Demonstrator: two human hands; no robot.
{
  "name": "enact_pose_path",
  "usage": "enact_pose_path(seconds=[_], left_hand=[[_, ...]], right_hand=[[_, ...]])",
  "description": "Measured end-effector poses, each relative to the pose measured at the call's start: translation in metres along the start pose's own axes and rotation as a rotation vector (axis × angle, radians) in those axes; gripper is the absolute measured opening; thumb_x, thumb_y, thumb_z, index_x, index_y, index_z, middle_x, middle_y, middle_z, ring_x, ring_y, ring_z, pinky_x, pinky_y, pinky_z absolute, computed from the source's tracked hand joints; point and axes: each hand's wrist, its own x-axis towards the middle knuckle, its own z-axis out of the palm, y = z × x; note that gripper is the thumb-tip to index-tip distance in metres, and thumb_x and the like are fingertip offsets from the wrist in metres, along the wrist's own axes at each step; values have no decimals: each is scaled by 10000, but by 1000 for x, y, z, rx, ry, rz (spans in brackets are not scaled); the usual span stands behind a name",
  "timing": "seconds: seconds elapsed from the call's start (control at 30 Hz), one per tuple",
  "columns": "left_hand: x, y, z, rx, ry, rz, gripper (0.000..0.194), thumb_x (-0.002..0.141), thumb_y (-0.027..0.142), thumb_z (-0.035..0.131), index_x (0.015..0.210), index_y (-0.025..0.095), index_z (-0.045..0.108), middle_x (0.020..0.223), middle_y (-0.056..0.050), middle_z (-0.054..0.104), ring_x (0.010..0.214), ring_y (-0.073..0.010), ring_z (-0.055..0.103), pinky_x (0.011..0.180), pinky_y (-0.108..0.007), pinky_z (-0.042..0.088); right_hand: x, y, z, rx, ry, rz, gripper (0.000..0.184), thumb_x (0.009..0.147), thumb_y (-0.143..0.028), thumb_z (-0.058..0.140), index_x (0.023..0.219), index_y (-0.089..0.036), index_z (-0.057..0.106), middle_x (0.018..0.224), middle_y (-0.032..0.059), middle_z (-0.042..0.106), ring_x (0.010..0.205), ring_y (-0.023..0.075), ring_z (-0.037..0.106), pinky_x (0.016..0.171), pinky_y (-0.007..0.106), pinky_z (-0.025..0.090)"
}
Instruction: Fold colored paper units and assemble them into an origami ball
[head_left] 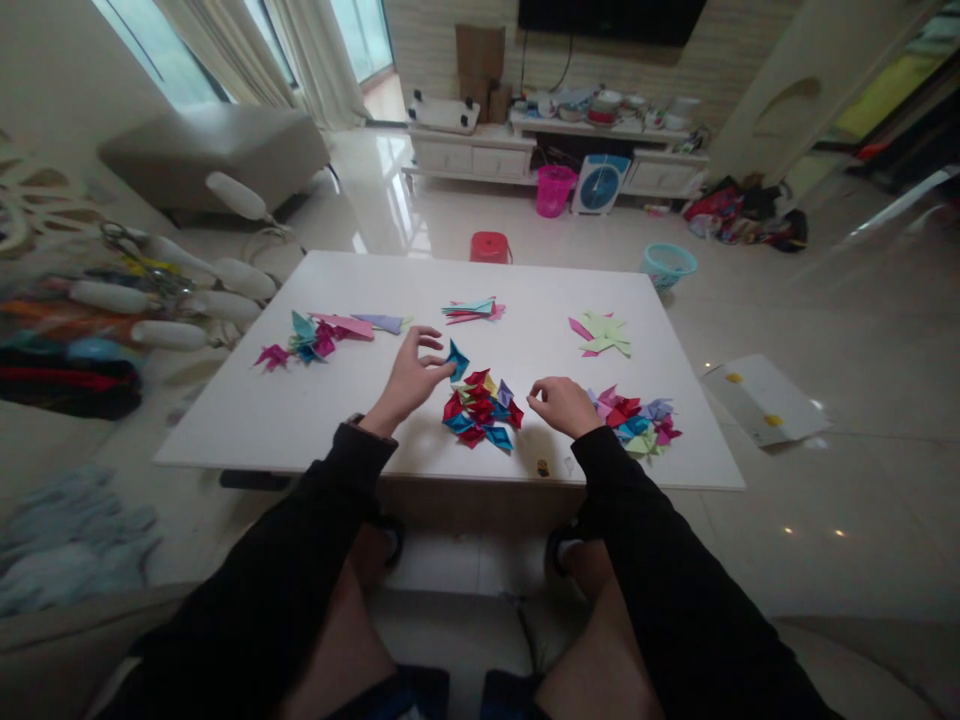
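Observation:
My left hand (411,375) is over the middle of the white table, its thumb and fingers at the edge of a blue folded paper piece (457,361), which it pinches; the other fingers are raised. Just below lies a pile of origami pieces (480,408) in red, blue, yellow and purple. To the right of that pile, my right hand (564,405) is closed in a loose pinch, with nothing visible in it. Beside its wrist is another heap of folded papers (637,422) in pink, red, blue and green.
Pink, teal and purple folded papers (319,337) lie at the table's left. A flat paper stack (474,310) is at the back middle, green and pink pieces (604,333) at the back right. A red stool (490,247) and a blue basket (669,265) stand beyond the white table (375,440).

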Motion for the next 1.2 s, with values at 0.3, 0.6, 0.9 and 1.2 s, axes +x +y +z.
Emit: enact_pose_path(seconds=[0.3,0.6,0.9,1.2], left_hand=[[-5,-15,34,-378,-207,-325,389,661,173,807,1021,146,662,1152,-91,644,886,-169,673,758,-304,567],[7,-20,29,-452,-270,-374,377,649,228,882,934,132,655,953,-50,677,840,-171,692,804,-339,569],[-3,-18,26,-543,-334,-464,253,682,239,842,878,118,737,881,-59,707,831,-147,661,814,-286,537],[-5,-25,26,-448,-319,-435,153,717,177,771,856,123,740,866,-50,704,797,-144,651,801,-294,514]], right_hand=[[-5,-11,8,155,246,-187,123,918,-216,606,881,-190,720,799,26,626,787,177,578,731,294,400],[15,-38,12,329,477,-371,95,939,-263,640,974,-214,712,883,53,590,870,213,583,789,337,465],[26,-57,25,323,399,-399,53,908,-226,652,943,-205,686,900,54,604,896,219,587,807,335,473],[28,-59,32,454,309,-322,82,850,-116,643,865,-194,663,847,28,630,781,174,599,715,288,468]])
